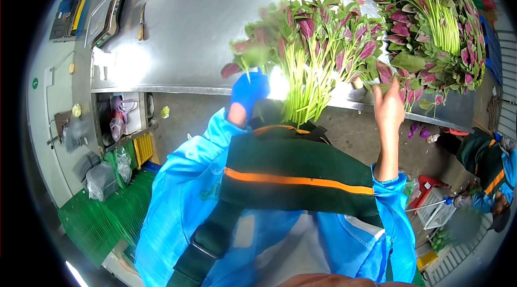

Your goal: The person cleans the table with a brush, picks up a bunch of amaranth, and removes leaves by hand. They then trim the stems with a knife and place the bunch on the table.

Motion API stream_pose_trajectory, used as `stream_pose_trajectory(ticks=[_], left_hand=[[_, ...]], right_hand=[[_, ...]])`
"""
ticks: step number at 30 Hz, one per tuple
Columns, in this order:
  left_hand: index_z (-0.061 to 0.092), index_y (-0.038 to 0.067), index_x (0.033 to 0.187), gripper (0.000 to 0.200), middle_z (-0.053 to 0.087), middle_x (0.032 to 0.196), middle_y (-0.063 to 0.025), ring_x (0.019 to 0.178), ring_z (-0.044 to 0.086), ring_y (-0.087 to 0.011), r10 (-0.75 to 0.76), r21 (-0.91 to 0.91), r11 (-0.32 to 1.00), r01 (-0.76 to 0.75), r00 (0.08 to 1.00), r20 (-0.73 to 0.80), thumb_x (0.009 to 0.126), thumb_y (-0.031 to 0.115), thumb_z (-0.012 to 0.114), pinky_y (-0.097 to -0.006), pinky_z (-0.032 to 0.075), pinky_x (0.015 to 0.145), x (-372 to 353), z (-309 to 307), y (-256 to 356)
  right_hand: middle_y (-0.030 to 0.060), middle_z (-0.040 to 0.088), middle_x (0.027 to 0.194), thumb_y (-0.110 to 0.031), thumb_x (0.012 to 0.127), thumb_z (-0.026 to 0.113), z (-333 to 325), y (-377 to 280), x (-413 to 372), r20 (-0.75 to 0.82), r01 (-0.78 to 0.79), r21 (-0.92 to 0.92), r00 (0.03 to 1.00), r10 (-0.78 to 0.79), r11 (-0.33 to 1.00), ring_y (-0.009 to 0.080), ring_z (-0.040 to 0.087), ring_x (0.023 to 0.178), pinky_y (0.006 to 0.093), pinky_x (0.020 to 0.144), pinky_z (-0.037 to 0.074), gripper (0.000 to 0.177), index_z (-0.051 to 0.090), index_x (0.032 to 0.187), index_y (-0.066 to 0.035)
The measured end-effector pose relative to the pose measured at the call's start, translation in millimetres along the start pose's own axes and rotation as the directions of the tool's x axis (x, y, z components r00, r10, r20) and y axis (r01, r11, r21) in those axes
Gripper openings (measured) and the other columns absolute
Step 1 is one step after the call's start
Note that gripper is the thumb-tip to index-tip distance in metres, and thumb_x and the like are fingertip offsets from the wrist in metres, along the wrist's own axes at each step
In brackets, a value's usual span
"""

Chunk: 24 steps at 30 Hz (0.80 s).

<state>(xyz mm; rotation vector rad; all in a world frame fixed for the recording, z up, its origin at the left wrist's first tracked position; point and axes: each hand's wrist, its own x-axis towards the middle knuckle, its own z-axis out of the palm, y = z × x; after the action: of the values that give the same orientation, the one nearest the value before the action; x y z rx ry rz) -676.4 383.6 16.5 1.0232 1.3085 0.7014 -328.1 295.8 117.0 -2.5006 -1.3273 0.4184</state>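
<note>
My left hand, in a blue glove, is closed on an amaranth sprig at the table's front edge; its leaf above is blurred. Right beside it lies a loose bunch of red-and-green amaranth, light green stems pointing toward me and overhanging the edge. On the other side of this bunch is my bare right hand, thumb and fingers apart, fingertips right at some amaranth leaves. A large heap of amaranth with its stems gathered lies farther right.
The steel table carries a knife and a scale-like device at left. Green plastic crates stand low on the left. Another person is at the right, near a white crate.
</note>
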Motion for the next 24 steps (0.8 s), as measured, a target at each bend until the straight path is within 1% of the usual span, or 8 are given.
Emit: stream_pose_trajectory(ticks=[2,4,7,12,15,16,19,24], left_hand=[[0.063,0.002,0.103,0.024,0.066,0.083,-0.0057,0.067,0.063,-0.0135,-0.146,-0.231,0.962,0.144,0.989,0.01,0.088,0.02,0.066,-0.0229,0.047,0.057,-16.6,-1.4,11.4],[0.063,0.002,0.104,0.023,0.067,0.085,-0.0055,0.072,0.064,-0.0132,-0.155,-0.286,0.946,0.154,0.988,0.017,0.089,0.02,0.065,-0.0224,0.047,0.058,-22.6,-2.9,10.7],[0.063,0.002,0.105,0.023,0.067,0.086,-0.0054,0.077,0.065,-0.0126,-0.129,-0.367,0.918,0.148,0.989,0.076,0.09,0.02,0.064,-0.0221,0.046,0.058,-23.4,-0.7,12.3],[0.065,0.003,0.103,0.025,0.067,0.088,-0.0052,0.076,0.065,-0.0137,-0.281,-0.205,0.904,0.374,0.885,0.372,0.089,0.023,0.065,-0.0235,0.045,0.057,-10.1,17.9,39.8],[0.065,0.002,0.103,0.031,0.068,0.09,-0.0078,0.074,0.067,-0.017,-0.378,0.356,0.902,0.246,0.849,0.371,0.087,0.029,0.068,-0.0264,0.047,0.057,15.4,40.1,49.9],[0.066,0.004,0.105,0.041,0.069,0.093,-0.0127,0.07,0.067,-0.0207,-0.292,0.259,0.944,0.203,0.878,0.38,0.085,0.039,0.067,-0.0312,0.05,0.059,17.1,46.6,38.1],[0.065,0.006,0.111,0.049,0.069,0.099,-0.0156,0.078,0.068,-0.0247,-0.385,0.726,0.683,0.084,0.886,0.26,0.086,0.048,0.063,-0.0349,0.052,0.07,30.8,64.1,51.1],[0.064,0.003,0.11,0.055,0.068,0.103,-0.0179,0.092,0.064,-0.0321,0.116,0.674,0.643,-0.364,0.916,0.384,0.086,0.052,0.06,-0.0388,0.048,0.08,37.2,69.5,38.0]], right_hand=[[0.0237,0.067,0.091,-0.041,0.09,0.059,9.3,3.8,-8.9,0.262,-0.011,-0.143,0.964,0.049,0.99,0.04,0.064,0.087,0.0456,0.076,0.05,0.05,0.056,0.12,-0.001],[0.021,0.068,0.091,-0.039,0.089,0.06,48.2,11.1,-24.7,0.344,0.031,0.178,0.935,-0.091,0.984,0.0354,0.066,0.089,0.0442,0.077,0.05,0.046,0.062,0.114,-0.001],[0.0023,0.057,0.063,-0.039,0.09,0.062,78.1,-7.8,-25.3,0.518,-0.309,0.573,0.854,-0.042,0.759,0.0126,0.053,0.054,0.0288,0.051,0.041,0.045,0.064,0.111,0.0],[-0.0046,0.045,0.056,-0.038,0.092,0.061,87.8,-26.7,-10.9,0.69,-0.575,0.623,0.723,-0.027,0.531,0.0039,0.032,0.042,0.0225,0.038,0.022,0.033,0.053,0.077,-0.01],[-0.0063,0.042,0.055,-0.04,0.091,0.062,87.0,-39.7,-10.0,0.675,-0.545,0.628,0.736,-0.041,0.556,0.0032,0.03,0.042,0.0222,0.038,0.019,0.033,0.052,0.075,-0.013],[-0.0063,0.042,0.055,-0.04,0.091,0.063,88.4,-42.9,-9.4,0.677,-0.539,0.623,0.735,-0.045,0.567,0.0033,0.03,0.042,0.0222,0.038,0.019,0.033,0.052,0.075,-0.013],[-0.0068,0.041,0.054,-0.041,0.09,0.064,84.1,-61.4,-12.4,0.689,-0.569,0.656,0.72,-0.085,0.496,0.0038,0.03,0.042,0.0226,0.039,0.019,0.034,0.052,0.074,-0.013],[-0.0077,0.042,0.054,-0.037,0.09,0.065,92.5,-66.8,-5.6,0.639,-0.53,0.702,0.764,-0.092,0.476,0.0037,0.03,0.044,0.0229,0.04,0.02,0.033,0.058,0.072,-0.01]])
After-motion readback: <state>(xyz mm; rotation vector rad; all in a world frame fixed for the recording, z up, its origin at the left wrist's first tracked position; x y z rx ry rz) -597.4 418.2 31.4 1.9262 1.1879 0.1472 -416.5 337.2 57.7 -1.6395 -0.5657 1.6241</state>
